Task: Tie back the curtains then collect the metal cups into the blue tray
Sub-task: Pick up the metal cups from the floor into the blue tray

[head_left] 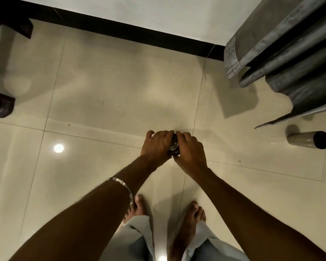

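A shiny metal cup (174, 146) sits between the fingers (163, 133) of both hands, up above the floor. Only a bit of its silver top shows, because the fingers wrap around it. Another metal cup (309, 139) lies on its side on the floor, far off to the right of the fingers, its dark open mouth turned to the right. The gray curtain (286, 51) hangs in folds, up and to the right of the fingers.
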The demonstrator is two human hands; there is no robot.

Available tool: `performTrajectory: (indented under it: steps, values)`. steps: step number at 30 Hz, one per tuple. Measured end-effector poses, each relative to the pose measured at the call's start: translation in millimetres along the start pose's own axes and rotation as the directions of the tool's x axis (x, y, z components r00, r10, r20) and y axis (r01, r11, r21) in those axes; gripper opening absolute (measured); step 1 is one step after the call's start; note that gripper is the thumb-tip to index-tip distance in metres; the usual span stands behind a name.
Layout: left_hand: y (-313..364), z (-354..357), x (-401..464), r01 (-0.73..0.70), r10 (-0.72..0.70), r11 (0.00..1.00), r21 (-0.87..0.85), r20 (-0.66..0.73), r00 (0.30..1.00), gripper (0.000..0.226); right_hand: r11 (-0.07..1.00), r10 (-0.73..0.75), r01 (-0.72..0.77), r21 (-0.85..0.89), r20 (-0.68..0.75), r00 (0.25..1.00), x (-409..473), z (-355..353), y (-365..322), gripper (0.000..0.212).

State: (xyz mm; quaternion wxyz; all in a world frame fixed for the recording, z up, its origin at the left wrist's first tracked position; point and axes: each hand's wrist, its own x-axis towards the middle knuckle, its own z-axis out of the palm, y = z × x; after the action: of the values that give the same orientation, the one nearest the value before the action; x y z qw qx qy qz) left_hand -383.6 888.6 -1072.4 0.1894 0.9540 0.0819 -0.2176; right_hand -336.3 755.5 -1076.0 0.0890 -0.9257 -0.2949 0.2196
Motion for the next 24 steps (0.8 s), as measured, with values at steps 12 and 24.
performTrajectory:
  steps: [12,24]
  values:
    - [66,-155,-84,-0.095,0.086,0.989,0.114,0.084,0.993,0.077,0.998,0.057,-0.056,0.034,-0.025,0.998,-82,-157,-48,0.083]
    - [182,-344,-133,-0.296,0.302,0.922,0.251,0.015,0.953,0.073,0.993,0.115,-0.110,0.041,-0.164,0.980,-162,-379,-54,0.076]
